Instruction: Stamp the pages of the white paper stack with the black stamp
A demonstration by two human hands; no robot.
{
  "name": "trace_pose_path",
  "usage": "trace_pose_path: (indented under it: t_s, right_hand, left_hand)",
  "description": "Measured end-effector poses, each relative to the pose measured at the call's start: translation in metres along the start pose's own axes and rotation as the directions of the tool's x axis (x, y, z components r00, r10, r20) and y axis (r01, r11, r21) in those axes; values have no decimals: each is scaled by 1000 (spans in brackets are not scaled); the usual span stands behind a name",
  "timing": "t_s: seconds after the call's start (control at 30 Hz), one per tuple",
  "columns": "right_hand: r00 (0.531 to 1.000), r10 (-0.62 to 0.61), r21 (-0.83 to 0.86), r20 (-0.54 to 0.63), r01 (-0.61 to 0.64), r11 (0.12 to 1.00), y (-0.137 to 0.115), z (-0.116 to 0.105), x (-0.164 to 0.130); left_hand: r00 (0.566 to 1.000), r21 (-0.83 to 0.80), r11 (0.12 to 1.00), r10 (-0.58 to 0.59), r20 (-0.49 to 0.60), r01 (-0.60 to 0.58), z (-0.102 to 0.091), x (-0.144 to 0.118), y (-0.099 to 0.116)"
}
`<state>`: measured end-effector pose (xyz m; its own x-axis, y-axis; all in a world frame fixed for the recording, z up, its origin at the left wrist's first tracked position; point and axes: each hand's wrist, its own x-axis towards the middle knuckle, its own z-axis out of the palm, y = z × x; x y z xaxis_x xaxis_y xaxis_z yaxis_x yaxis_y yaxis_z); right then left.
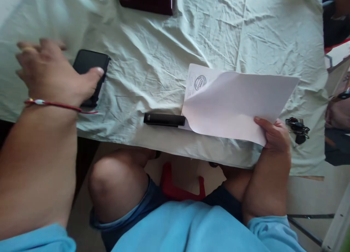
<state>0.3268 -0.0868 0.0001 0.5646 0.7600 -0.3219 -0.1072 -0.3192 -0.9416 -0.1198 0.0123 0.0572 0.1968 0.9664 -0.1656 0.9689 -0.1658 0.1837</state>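
Observation:
My left hand (53,71) is open, its fingers spread over the cloth and slightly blurred. Its thumb lies across a black smartphone (90,60); whether it presses on the phone I cannot tell. White paper sheets (235,102) are pinched at their lower right corner by my right hand (277,135). The top sheet curls up, showing a round dark stamp on the page beneath. At the lower left corner of the sheets lies a black stapler (164,119), its right end meeting the paper. I cannot tell whether the paper sits inside its jaws.
A pale green wrinkled cloth (142,62) covers the table. Keys (298,130) lie right of my right hand. A dark red box (146,2) stands at the far edge of view. Below the table's front edge is a red plastic stool (175,190). Several items crowd the right side.

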Motion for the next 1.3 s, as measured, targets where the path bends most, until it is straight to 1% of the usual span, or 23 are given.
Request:
trace_pose_path:
  t_s: [0.1,0.13,0.17,0.2,0.23,0.27,0.33,0.4,0.53,0.6,0.77,0.87,0.97,1.03,1.1,1.17,1.2,1.23,1.3]
  right_hand:
    - [1000,1,7,-2,-1,1000,1,0,0]
    - [1000,3,5,-3,-3,1000,1,-1,0]
    - [1000,6,3,-4,-6,1000,2,-1,1]
    - [1000,8,1,-3,-8,1000,3,-1,1]
    - [1000,9,0,-2,-9,1000,3,-1,2]
    - [1000,9,0,0,-9,1000,4,-1,2]
    - [1000,11,2,9,-11,1000,5,-1,3]
    - [1000,16,4,19,-16,1000,5,0,4]
    - [999,22,6,28,-22,1000,5,1,5]
    - [999,21,6,28,-21,1000,5,2,5]
    - [999,13,10,31,-14,1000,6,3,4]
    - [999,10,11,39,-10,1000,8,3,5]
    - [999,15,8,47,-16,1000,8,3,5]
    - [998,27,1,51,-28,1000,8,3,6]
    - [998,40,-4,55,-40,999,7,3,6]
    - [997,46,-6,54,-46,999,6,4,6]
    - [997,48,-6,52,-48,999,5,5,6]
    - [998,48,-5,50,-48,999,5,5,7]
    - [998,48,-4,49,-48,999,5,6,7]
  left_hand:
    - [994,61,992,-109,30,107,10,-3,-12]
    - [986,66,984,-166,25,164,16,-4,-19]
    - [969,52,968,-246,3,246,23,-4,-26]
    - [934,9,935,-355,-38,355,29,-4,-34]
    - [877,-56,881,-474,-86,470,35,-4,-41]
    - [815,-119,823,-567,-123,555,41,-3,-47]
    - [773,-153,787,-617,-148,598,48,0,-54]
    - [769,-150,781,-624,-135,607,49,3,-54]
    - [746,-132,761,-649,-149,636,47,5,-46]
    - [750,-129,765,-644,-152,631,46,5,-46]
    - [781,-129,793,-609,-135,596,46,3,-54]
    - [797,-120,804,-594,-109,583,43,2,-55]
    - [797,-151,797,-599,-80,585,43,-1,-51]
    - [797,-218,803,-588,-137,555,45,-6,-45]
    - [804,-275,842,-530,-268,463,49,-13,-33]
    - [828,-284,909,-401,-391,306,52,-20,-15]
    - [846,-281,931,-335,-414,232,53,-22,-3]
    - [872,-288,944,-272,-406,160,53,-23,10]
    - [895,-359,932,-201,-397,50,52,-22,38]
